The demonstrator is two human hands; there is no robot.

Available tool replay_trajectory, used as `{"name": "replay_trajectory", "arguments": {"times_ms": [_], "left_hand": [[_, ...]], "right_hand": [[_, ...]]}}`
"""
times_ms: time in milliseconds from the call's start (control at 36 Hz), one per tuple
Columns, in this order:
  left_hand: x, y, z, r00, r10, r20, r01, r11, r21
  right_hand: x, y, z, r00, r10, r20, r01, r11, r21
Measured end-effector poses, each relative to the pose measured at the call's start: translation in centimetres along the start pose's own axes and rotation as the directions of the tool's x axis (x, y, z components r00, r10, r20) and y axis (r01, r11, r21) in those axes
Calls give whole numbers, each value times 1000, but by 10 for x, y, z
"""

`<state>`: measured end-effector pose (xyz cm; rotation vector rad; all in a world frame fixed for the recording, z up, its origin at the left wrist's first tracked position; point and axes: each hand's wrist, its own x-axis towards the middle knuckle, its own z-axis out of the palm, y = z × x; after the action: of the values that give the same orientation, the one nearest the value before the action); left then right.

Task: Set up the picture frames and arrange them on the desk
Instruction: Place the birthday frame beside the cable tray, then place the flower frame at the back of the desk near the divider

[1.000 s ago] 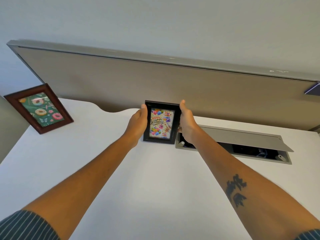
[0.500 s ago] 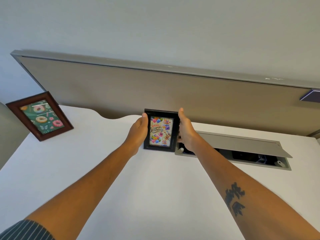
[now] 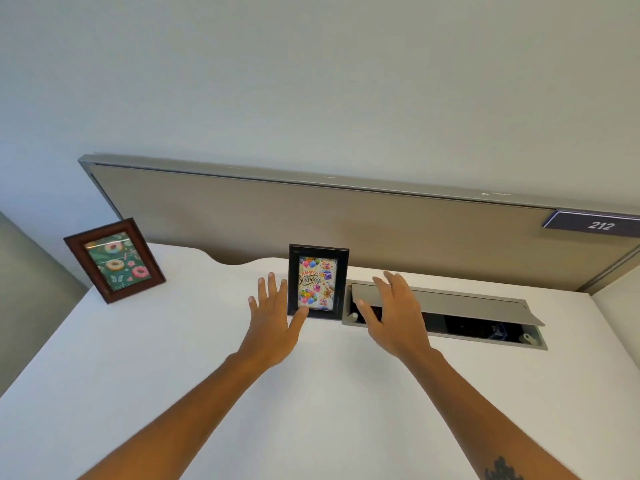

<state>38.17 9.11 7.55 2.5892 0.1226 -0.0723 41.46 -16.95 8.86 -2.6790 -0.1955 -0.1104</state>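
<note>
A black picture frame (image 3: 318, 281) with a colourful birthday picture stands upright at the back middle of the white desk (image 3: 173, 358). My left hand (image 3: 273, 323) hovers just left of it and in front, fingers spread, the thumb overlapping the frame's lower left corner. To the frame's right my right hand (image 3: 394, 317) is held open and apart from it, over the cable hatch. A brown wooden frame (image 3: 114, 259) with a doughnut picture stands tilted at the desk's back left corner.
A grey cable hatch (image 3: 485, 336) with its lid propped up is set into the desk right of the black frame. A tan partition panel (image 3: 381, 230) runs along the back, with a "212" plate (image 3: 597, 225) at its right end.
Both hands have let go of the black frame's sides and drawn back toward me with fingers spread. The frame stays standing on its own. My view has tilted up.
</note>
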Motion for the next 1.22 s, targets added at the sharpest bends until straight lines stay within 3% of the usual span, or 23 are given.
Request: {"name": "replay_trajectory", "arguments": {"times_ms": [111, 222, 778, 1083, 1222], "left_hand": [[-37, 13, 1, 997, 76, 13, -77, 994, 82], [-77, 37, 2, 994, 105, 17, -105, 993, 53], [-207, 215, 82, 923, 324, 206, -310, 946, -98], [-242, 312, 132, 875, 293, 385, -226, 951, -211], [-244, 338, 149, 837, 312, 449, -192, 937, -293]], "right_hand": [[-46, 16, -11, 999, -26, -36, 22, 994, -112], [-92, 30, -30, 1000, 27, -10, -28, 984, -177], [-264, 128, -167, 930, 366, -34, -365, 905, -218], [-313, 201, -210, 835, 548, -42, -547, 823, -152], [-337, 231, -213, 763, 646, 11, -646, 763, -6]]}}
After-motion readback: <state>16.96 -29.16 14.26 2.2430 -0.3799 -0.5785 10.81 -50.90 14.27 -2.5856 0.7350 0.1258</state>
